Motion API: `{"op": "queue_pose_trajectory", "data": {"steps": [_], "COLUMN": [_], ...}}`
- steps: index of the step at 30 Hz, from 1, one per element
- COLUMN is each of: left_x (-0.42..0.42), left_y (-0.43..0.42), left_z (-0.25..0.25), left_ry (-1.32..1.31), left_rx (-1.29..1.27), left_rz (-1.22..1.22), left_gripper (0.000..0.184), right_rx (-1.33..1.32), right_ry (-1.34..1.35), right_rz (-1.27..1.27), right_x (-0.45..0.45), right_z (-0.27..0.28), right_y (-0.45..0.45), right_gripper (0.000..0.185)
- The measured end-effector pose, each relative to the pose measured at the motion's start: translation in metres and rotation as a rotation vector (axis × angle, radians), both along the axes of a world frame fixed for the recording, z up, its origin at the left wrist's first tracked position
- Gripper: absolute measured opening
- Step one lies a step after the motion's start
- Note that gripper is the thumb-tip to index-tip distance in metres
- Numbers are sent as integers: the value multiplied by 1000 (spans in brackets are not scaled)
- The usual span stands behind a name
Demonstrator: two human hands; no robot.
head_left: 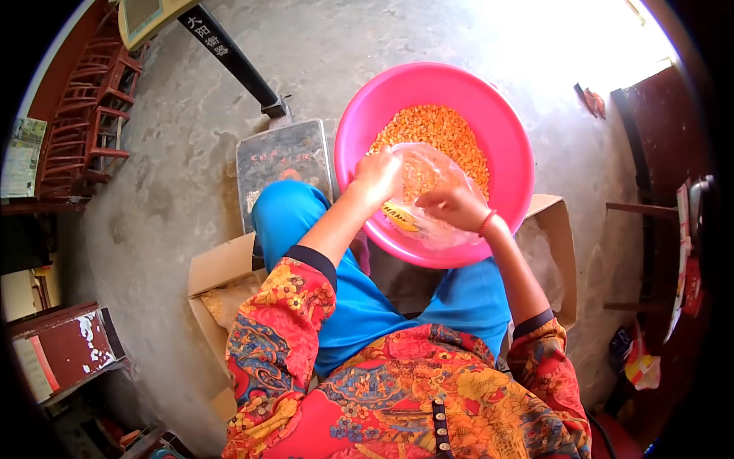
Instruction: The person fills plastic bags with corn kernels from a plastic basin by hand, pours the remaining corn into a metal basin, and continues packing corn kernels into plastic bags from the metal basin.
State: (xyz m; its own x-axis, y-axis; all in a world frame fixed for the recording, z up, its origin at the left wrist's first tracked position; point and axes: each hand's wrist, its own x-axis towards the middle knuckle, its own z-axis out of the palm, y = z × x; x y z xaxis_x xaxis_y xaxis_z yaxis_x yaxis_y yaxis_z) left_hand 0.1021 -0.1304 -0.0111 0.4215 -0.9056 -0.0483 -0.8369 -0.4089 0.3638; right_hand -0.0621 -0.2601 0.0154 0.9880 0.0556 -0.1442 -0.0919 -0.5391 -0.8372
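Note:
A clear plastic bag with a yellow printed label hangs over the near side of a large pink basin. Orange corn kernels lie in the basin, and more show through the bag's film. My left hand is closed on the bag's left edge, above the basin's left side. At the bag's right side, my right hand has its fingers bent together against the plastic, closed on it; the fingertips are partly hard to make out.
A platform scale with a black post stands left of the basin. Open cardboard boxes flank my legs, the right box holding clear plastic. Red wooden chairs line the left wall. Dark furniture stands at right.

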Motion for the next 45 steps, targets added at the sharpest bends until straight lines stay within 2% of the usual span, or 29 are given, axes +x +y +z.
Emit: {"op": "queue_pose_trajectory", "data": {"steps": [1, 2, 4, 6, 8, 9, 11, 12, 14, 17, 19, 21, 23, 25, 26, 28, 29, 30, 32, 35, 38, 40, 41, 42, 45], "left_x": [-1, -3, -5, -9, -13, -14, -16, -16, -14, -11, -11, -11, -10, -9, -8, -6, -5, -4, -2, -2, -1, -1, 0, 2, 9], "left_y": [-2, -5, -9, -12, -14, -16, -16, -15, -15, -11, -12, -14, -15, -15, -15, -14, -13, -13, -15, -14, -11, -10, -9, -8, -4], "left_z": [0, 2, 5, 5, 12, 10, 9, 8, 7, 17, 4, -1, 1, 5, 7, 13, 15, 14, 12, 22, 31, 30, 27, 26, 27], "left_ry": [10, 31, 53, 58, 93, 96, 101, 104, 140, 132, 128, 124, 87, 96, 105, 95, 86, 89, 65, 108, 138, 142, 118, 95, 103], "left_rx": [-2, 5, 13, 19, 63, 90, 71, 76, 34, 36, 44, 50, 31, 30, 29, -32, -88, -88, -114, -170, -200, -202, -254, -306, -353], "left_rz": [5, -5, -8, -122, -146, -167, -190, -183, -210, -172, -165, -153, -126, -116, -107, -79, -53, -52, -6, -6, -36, -49, -45, -41, -15], "left_gripper": [25, 26, 26, 24, 22, 20, 15, 15, 13, 13, 13, 13, 13, 16, 18, 20, 22, 22, 22, 27, 38, 44, 34, 26, 29], "right_rx": [152, 339, 361, 54, -386, -383, -655, -649, -827, -797, -814, -523, -477, -316, -320, 531, 705, 880, 1078, 962, 637, 245, -2, -200, 208], "right_ry": [4, 108, -9, -112, -229, -227, -302, -301, -265, -225, -176, -138, -175, -166, -167, -125, 8, -98, -116, -112, 2, 32, -75, -176, 79], "right_rz": [-118, -265, -442, -577, -541, -529, -420, -414, -357, -366, -376, -393, -448, -588, -585, -994, -934, -925, -784, -638, -461, -214, -45, -30, -311], "right_x": [5, 12, 28, 45, 64, 74, 88, 89, 91, 84, 75, 65, 64, 65, 65, 66, 58, 59, 52, 41, 31, 26, 23, 22, 17], "right_z": [17, 37, 37, 18, -12, -22, -38, -45, -56, -60, -69, -79, -96, -93, -90, -65, -44, -26, 20, 51, 39, 27, 16, 18, 37], "right_y": [-5, -11, -32, -53, -74, -76, -76, -72, -69, -65, -71, -81, -95, -98, -100, -97, -101, -93, -79, -48, -30, -15, -16, -8, -15], "right_gripper": [13, 14, 16, 15, 21, 21, 35, 35, 43, 35, 32, 24, 23, 21, 21, 20, 16, 14, 15, 17, 20, 22, 27, 25, 19]}}
